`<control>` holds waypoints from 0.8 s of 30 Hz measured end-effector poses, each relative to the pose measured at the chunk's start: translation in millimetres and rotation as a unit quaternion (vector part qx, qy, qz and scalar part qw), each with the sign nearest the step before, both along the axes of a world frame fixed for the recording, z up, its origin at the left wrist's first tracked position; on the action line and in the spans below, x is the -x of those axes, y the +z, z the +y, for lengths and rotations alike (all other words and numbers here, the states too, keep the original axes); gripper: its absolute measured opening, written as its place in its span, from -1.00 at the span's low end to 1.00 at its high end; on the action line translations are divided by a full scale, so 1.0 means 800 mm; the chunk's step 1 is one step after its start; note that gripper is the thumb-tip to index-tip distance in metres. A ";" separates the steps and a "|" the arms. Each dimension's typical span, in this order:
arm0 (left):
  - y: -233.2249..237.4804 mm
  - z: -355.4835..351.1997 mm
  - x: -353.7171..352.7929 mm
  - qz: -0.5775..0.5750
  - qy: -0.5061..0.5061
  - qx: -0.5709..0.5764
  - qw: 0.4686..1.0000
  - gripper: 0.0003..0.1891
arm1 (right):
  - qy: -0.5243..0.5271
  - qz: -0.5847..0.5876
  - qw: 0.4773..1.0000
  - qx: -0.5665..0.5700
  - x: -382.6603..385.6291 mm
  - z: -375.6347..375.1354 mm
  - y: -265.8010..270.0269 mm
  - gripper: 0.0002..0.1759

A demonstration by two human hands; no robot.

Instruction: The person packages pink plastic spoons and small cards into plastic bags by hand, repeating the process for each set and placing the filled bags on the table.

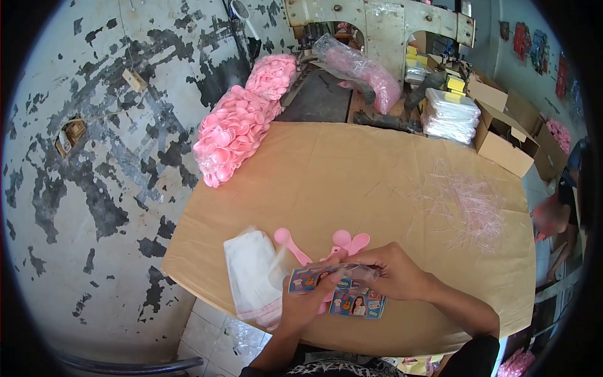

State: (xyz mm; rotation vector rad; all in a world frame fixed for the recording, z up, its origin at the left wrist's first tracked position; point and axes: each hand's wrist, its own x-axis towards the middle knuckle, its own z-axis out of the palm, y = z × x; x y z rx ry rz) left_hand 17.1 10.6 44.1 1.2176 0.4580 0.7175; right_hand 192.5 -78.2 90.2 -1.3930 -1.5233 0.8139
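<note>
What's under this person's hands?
Pink spoons and a lower printed card show around the left hand and right hand; whatever lies directly beneath is covered.

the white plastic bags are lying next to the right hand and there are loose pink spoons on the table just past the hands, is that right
Not quite: the head view shows the white plastic bags next to the left hand. Loose pink spoons do lie on the table just past the hands.
</note>
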 end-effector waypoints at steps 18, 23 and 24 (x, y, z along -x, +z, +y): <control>-0.009 0.006 0.006 -0.312 -0.107 -0.102 0.939 -0.53 | 0.150 -0.093 0.984 0.025 -0.013 0.010 0.002 -0.64; -0.022 0.005 0.015 -0.295 -0.040 0.048 0.954 -0.42 | -0.003 -0.397 0.918 0.009 -0.055 0.020 -0.016 -0.53; -0.022 0.004 0.016 -0.262 -0.035 0.041 0.964 -0.38 | -0.003 -0.396 0.918 0.005 -0.059 0.025 -0.028 -0.55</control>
